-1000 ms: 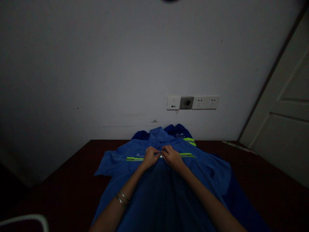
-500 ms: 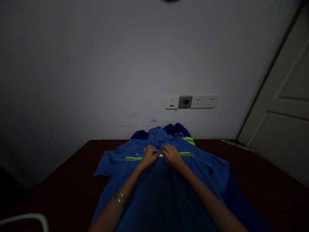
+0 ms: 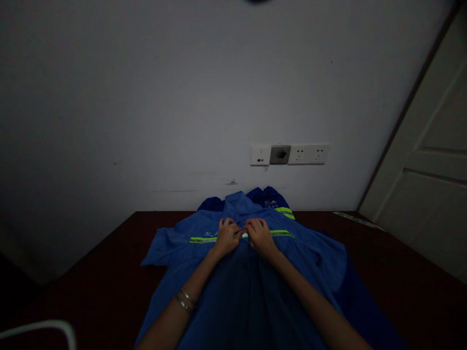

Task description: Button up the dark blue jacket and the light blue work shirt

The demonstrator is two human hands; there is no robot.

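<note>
A blue short-sleeved work shirt (image 3: 175, 248) lies spread front side up, its collar toward the wall. A yellow-green and silver reflective strip (image 3: 202, 240) crosses the chest, with white letters above it on the left. My left hand (image 3: 228, 237) and my right hand (image 3: 259, 236) meet at the middle of the chest. Fingers of both are bent in a pinch on the shirt's front edges, at the strip. Any button between the fingertips is too small to make out. Two bracelets circle my left wrist.
Darker blue clothing (image 3: 270, 195) with a reflective band lies beyond the collar, against the wall. The dark red tabletop (image 3: 120, 253) carries the clothes. Sockets (image 3: 306, 154) are on the wall; a pale door (image 3: 434, 194) stands right. A white curved bar (image 3: 54, 324) is at lower left.
Both hands stay at the same spot on the chest. The fingers have shifted slightly, with the left fingers a little more bent. The shirt lies as before.
</note>
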